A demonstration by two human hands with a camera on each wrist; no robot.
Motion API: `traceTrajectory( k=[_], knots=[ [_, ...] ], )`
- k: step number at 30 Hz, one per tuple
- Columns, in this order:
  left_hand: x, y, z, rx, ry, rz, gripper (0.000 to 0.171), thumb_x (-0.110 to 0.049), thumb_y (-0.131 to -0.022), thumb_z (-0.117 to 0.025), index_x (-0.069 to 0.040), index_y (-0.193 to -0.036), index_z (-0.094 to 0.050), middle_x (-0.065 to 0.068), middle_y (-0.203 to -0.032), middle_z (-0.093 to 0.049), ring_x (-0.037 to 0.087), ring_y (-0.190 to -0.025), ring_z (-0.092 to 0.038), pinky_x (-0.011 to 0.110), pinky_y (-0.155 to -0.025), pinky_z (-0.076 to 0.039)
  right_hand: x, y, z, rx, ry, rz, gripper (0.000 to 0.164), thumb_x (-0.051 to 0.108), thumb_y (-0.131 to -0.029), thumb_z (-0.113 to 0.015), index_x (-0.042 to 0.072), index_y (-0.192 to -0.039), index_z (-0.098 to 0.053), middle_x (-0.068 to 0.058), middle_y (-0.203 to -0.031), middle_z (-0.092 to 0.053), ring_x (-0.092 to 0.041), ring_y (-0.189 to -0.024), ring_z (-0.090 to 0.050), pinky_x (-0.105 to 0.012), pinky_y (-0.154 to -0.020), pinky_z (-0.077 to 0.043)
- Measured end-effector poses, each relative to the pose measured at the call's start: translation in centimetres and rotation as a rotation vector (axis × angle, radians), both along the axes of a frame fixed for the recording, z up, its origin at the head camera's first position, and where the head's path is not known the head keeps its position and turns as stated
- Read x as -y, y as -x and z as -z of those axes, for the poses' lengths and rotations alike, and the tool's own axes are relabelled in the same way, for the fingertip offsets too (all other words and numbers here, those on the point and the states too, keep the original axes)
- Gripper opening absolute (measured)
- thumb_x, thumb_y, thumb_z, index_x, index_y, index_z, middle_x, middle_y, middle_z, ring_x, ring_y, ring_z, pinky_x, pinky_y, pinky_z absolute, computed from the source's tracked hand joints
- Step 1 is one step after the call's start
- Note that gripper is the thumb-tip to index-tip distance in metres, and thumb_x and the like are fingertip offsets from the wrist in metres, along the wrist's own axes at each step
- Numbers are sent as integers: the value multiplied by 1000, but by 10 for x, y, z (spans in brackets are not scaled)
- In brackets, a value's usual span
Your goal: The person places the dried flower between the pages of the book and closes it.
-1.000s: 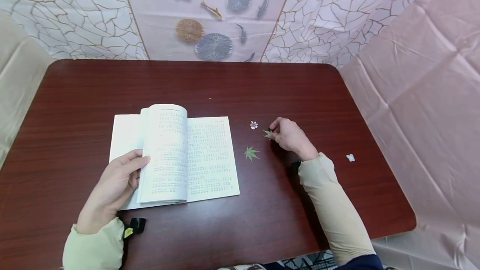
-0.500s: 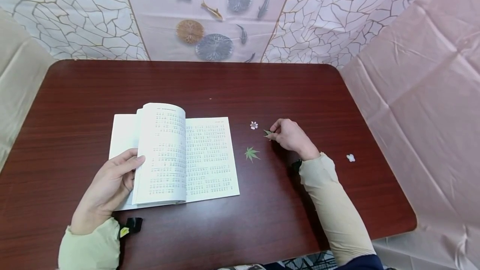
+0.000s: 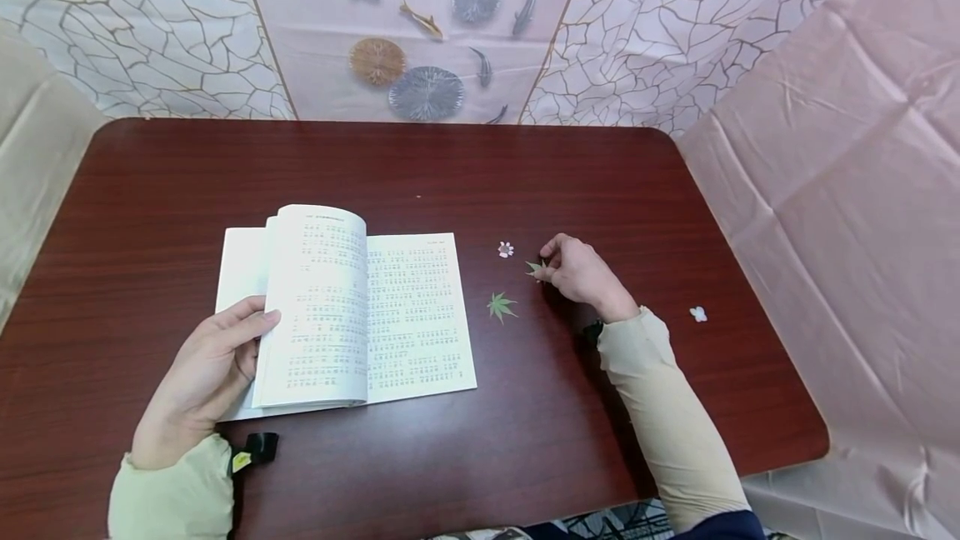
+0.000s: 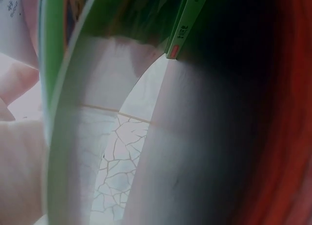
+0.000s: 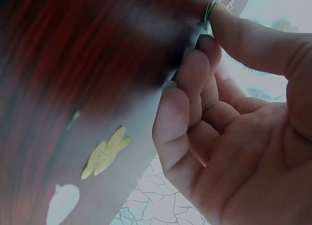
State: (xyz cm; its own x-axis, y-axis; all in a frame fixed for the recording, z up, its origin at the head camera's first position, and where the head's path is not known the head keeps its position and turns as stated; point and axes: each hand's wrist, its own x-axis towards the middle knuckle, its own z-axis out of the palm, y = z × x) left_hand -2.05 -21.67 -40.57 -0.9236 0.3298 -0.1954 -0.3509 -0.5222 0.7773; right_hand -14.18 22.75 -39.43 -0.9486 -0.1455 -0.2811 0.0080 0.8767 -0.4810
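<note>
An open book (image 3: pixel 420 315) with printed pages lies on the table, left of centre. My left hand (image 3: pixel 198 369) grips a lifted stack of its pages (image 3: pixel 318 307) by the left edge, thumb on top. In the left wrist view, a green edge and a green spine (image 4: pixel 180 37) show, much blurred. My right hand (image 3: pixel 581 273) pinches a small green leaf (image 3: pixel 536 267) between thumb and fingers, close to the tabletop. The right wrist view shows that leaf (image 5: pixel 209 14) at the thumb tip. Between book and right hand lies a green maple-like leaf (image 3: pixel 499 306).
A small pale flower (image 3: pixel 506 249) lies behind the maple-like leaf. Farther right is a white flower (image 3: pixel 698 314). Beside my right hand in its wrist view lie a yellow flower (image 5: pixel 105 154) and a white petal-like piece (image 5: pixel 63 204). The dark red table (image 3: pixel 412 165) meets patterned cloth behind.
My left hand has drawn the page stack a little to the left, uncovering more of the right-hand page. My right hand stays in place with the small leaf.
</note>
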Motion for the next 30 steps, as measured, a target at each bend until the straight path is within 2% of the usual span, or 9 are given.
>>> traceTrajectory(
  k=[6,13,16,20,24,28,30],
  knots=[
    [0,1,0,-2,-9,-15,15,-2,-103,-45,-2,-114,-54,7,-109,-69,13,-93,-68,25,-73,-55,-1,0,-2,-2,-2,-7,24,12,-91,-68,1,-112,-62,-10,-89,-67,-21,-77,-63,-34,-74,-50],
    [1,-1,0,-16,5,-23,13,-1,-102,-45,-2,-112,-54,7,-108,-69,14,-92,-68,27,-72,-56,0,-4,-5,-24,18,3,14,15,-93,-65,4,-101,-64,-8,-87,-67,-20,-75,-60,-33,-71,-48],
    [2,-2,0,-10,56,-45,12,-3,-102,-48,-2,-111,-56,7,-106,-70,14,-90,-69,28,-69,-56,2,-6,-7,-58,63,29,14,18,-93,-65,6,-99,-64,-8,-87,-65,-22,-76,-58,-34,-72,-46],
    [2,-2,-1,23,183,-95,10,-7,-100,-55,-5,-108,-60,5,-100,-72,13,-82,-70,27,-62,-55,5,-8,-10,-120,139,55,15,20,-92,-66,8,-100,-63,-8,-87,-64,-22,-75,-57,-34,-72,-45],
    [3,-2,-1,58,243,-122,11,-10,-99,-58,-6,-109,-60,4,-98,-72,14,-82,-70,29,-62,-56,11,-10,-13,-139,291,72,17,18,-91,-68,6,-103,-62,-8,-89,-66,-24,-78,-61,-33,-70,-48],
    [3,-2,-1,54,247,-121,12,-10,-99,-57,-5,-110,-58,4,-99,-72,15,-83,-70,30,-62,-56,27,-14,-14,-50,540,99,21,11,-90,-68,2,-108,-62,-13,-90,-71,-37,-82,-63,-41,-69,-53],
    [3,-2,-1,47,250,-118,12,-10,-99,-57,-5,-110,-58,4,-99,-72,15,-83,-70,30,-62,-56,39,-19,-18,12,620,114,23,8,-90,-69,1,-110,-62,-17,-91,-71,-43,-85,-62,-47,-72,-52]
  ],
)
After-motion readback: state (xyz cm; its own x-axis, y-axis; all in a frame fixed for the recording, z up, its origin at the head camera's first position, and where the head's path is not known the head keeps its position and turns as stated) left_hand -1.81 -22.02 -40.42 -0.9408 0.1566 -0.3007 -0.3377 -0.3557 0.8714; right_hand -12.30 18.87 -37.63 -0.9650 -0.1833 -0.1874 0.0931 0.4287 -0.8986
